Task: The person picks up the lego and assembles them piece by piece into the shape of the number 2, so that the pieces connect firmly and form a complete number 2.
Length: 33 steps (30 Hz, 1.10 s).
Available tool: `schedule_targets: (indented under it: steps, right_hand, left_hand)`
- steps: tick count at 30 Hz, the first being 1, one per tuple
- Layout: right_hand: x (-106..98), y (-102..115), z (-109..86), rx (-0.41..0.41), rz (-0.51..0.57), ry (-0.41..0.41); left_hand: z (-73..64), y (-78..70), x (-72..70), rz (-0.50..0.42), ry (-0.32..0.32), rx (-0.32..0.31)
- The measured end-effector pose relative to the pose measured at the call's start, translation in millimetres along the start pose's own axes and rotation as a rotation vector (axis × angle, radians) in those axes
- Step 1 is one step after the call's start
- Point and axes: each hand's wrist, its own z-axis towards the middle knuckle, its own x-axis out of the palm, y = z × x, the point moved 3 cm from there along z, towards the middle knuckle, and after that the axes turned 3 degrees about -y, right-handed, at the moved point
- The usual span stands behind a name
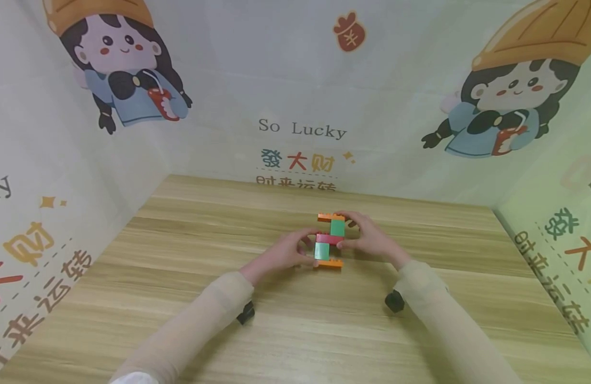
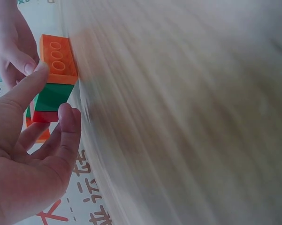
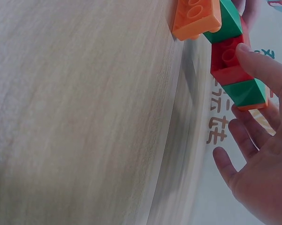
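Observation:
Toy building blocks are joined into one zigzag piece on the table. A red block (image 1: 330,239) forms its middle. A green block (image 1: 321,251) and an orange block (image 1: 331,264) with studs continue on the near side. Another green block (image 1: 337,228) and orange block (image 1: 324,217) make up the far side. My left hand (image 1: 289,250) pinches the piece from the left, with its thumb at the near orange block and fingers by the red one. From the right, my right hand (image 1: 371,238) grips it, thumb on the red block (image 3: 227,61) and fingers around the far end.
The wood-grain table (image 1: 190,229) extends around both hands. A printed cloth (image 1: 257,64) stands as a wall behind it and along both sides. Dark wrist-worn devices (image 1: 394,301) show beneath the sleeves.

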Motion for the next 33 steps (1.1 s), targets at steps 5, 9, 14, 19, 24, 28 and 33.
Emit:
schedule_targets:
  steps: [5,9,14,19,24,28,33]
  right_hand:
    - [1,-1,0.4,0.056,0.045,0.034]
    - [2,-3,0.6,0.084,0.068,0.05]
    - [3,-8,2.5,0.063,0.047,0.055]
    - [5,-13,3.4,0.042,0.034,0.061]
    - [8,-16,1.6,0.07,0.022,0.08]
    - [8,-16,0.3,0.079,0.013,0.086]
    - [9,-17,-0.5,0.084,0.019,0.088]
  left_hand:
    - [1.4,0.5,-1.0,0.037,0.007,0.0]
    - [3.1,0.3,-2.2,0.074,0.007,0.007]
    - [5.4,0.6,-2.5,0.119,0.0,0.026]
    - [6.5,1.2,-1.8,0.163,0.002,0.034]
    - [6.7,1.5,-1.3,0.2,0.015,0.048]
    - [5.8,1.9,-1.4,0.204,0.02,0.04]
    - [5.1,2.9,-1.4,0.183,0.025,0.02]
